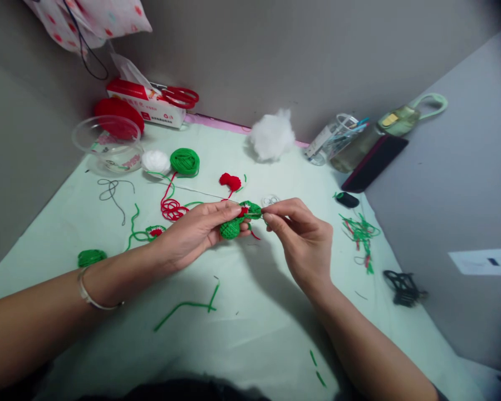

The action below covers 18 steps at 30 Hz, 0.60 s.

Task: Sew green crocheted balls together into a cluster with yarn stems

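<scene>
A small green crocheted piece point(230, 229) with a red and white part is held over the middle of the table. My left hand point(204, 228) pinches it from the left, thumb on top and fingers beneath. At its right edge my right hand point(303, 239) is closed, thumb and forefinger pinched on a thin thing that looks like a needle, too small to make out surely. A short red strand hangs below the piece. Just behind it on the table lies a red crocheted piece point(230, 181).
Green yarn balls point(185, 161), a white ball point(156, 162), a clear tub point(108, 139) and a tissue box point(150, 106) with red scissors point(180, 97) stand left. White stuffing point(272, 135) lies behind; a bottle point(359, 145), dark phone-like slab point(376, 162) and yarn scraps point(361, 231) are right.
</scene>
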Tool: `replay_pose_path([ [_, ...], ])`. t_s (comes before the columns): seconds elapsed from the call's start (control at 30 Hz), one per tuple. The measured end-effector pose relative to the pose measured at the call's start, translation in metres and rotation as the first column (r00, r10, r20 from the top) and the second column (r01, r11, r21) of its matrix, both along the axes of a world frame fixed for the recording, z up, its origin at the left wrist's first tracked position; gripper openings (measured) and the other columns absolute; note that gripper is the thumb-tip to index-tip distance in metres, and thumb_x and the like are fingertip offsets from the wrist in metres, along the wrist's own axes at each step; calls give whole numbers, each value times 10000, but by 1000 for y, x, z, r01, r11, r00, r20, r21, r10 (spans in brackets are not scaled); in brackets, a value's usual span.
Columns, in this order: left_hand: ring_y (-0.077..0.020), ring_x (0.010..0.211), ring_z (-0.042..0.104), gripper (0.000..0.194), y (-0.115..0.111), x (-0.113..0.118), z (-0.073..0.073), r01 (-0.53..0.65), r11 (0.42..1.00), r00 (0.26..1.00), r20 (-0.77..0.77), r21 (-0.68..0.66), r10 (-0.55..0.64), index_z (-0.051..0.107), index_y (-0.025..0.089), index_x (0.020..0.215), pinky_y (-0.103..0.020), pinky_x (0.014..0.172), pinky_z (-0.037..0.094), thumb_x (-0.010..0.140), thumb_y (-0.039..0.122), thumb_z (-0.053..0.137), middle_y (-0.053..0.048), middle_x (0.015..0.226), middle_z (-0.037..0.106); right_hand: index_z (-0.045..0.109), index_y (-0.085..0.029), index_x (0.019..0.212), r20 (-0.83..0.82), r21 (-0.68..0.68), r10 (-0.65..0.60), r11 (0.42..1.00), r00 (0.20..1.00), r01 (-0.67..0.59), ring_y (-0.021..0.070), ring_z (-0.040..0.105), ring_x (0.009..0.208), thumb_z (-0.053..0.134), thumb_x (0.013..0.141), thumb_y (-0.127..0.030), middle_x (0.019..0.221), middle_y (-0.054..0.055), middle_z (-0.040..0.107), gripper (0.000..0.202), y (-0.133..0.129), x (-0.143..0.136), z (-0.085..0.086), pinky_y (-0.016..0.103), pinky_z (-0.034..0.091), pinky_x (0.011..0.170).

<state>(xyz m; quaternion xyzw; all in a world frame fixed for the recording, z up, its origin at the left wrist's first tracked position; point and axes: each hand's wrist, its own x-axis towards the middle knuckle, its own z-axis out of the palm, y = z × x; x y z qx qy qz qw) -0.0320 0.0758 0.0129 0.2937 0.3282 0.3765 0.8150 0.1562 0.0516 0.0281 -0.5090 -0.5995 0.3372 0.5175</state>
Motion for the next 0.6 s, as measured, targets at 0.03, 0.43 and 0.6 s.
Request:
replay_pose_path([
  [0.03,-143,909,686,153,0,0,0,6,1000,1000,5,-3,-6,745,132,945,-292,942,548,917,276,702,-70,1020,731,771,-257,831,-13,-16,4,1000,1000,-4,172,628,796,751,855,-258,856,31,674,31,0,0,-1,320,528,671],
  [0.43,-141,808,687,148,0,0,-1,75,994,996,45,-74,-72,736,106,880,-282,841,578,932,230,674,-66,866,707,804,-276,834,-65,-118,93,988,994,-101,164,599,817,796,820,-267,858,25,652,19,10,8,-9,308,505,698],
  [0.6,-126,799,677,161,-1,0,0,123,990,991,61,-71,-119,740,101,846,-242,807,588,929,226,681,-63,857,694,811,-302,896,140,44,96,994,985,-103,169,610,815,751,869,-248,867,33,644,86,7,10,-5,325,515,704],
])
